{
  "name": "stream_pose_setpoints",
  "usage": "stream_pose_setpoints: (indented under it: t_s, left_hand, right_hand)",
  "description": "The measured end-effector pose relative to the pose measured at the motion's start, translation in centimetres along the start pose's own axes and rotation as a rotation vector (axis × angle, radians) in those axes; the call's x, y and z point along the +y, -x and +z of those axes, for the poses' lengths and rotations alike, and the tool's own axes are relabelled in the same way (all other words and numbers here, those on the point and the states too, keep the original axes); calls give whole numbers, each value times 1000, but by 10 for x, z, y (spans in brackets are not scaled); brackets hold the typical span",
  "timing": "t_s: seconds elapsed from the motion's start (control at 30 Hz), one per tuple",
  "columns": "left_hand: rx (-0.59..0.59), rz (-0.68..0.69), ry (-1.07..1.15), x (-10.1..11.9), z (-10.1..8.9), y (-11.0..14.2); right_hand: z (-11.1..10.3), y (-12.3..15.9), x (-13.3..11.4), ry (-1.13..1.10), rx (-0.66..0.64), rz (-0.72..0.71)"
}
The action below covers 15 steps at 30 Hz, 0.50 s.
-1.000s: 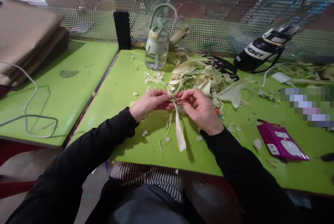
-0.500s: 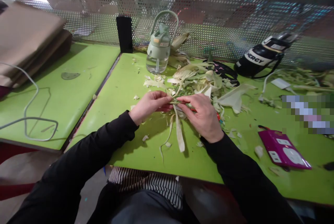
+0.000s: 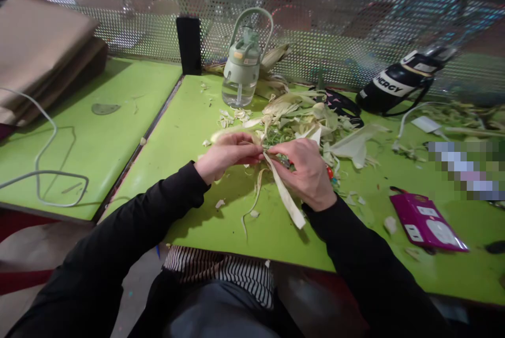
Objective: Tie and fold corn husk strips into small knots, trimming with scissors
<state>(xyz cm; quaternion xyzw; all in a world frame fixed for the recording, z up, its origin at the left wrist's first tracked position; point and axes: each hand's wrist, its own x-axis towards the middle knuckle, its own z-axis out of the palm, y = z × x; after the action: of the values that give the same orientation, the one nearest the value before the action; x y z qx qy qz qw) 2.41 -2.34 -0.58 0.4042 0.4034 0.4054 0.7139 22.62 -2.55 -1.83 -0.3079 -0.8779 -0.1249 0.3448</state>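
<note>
Green table (image 3: 221, 230): husk pile (image 3: 292, 106) (bottle (image 3: 240, 72) near) beyond husk strip (image 3: 284, 193).

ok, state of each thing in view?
Left hand: pinching husk strip
Right hand: fingers bent at the strip, grip partly hidden
Husk strip: far end loose
Husk pile: loose, scattered
Clear bottle: upright, handle raised, part-filled
Black bottle: upright or leaning, can't tell
Black slab: standing on edge
Purple packet: lying flat
Gray cable: looped, slack
Brown sheets: stacked

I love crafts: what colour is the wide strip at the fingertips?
The wide strip is creamy white, in the head view.
</note>
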Motion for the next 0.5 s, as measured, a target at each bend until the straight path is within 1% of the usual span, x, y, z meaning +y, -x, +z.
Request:
stream_pose_setpoints:
  t_s: [0.1,0.2,0.3,0.37,0.5]
  left_hand:
    - [45,-41,-31,4,3,1]
    - [71,-49,-93,6,5,2]
    - [76,-53,-160,6,7,3]
    - [63,-59,-180,6,7,3]
    - [-18,-73,-207,4,5,3]
  right_hand:
    - [-1,-1,1,62,18,-91]
    - [-1,-1,1,113,50,-106]
    - [-1,1,0,120,15,-124]
    - [-1,2,-1,99,-20,-95]
    - [0,4,-4,1,-33,48]
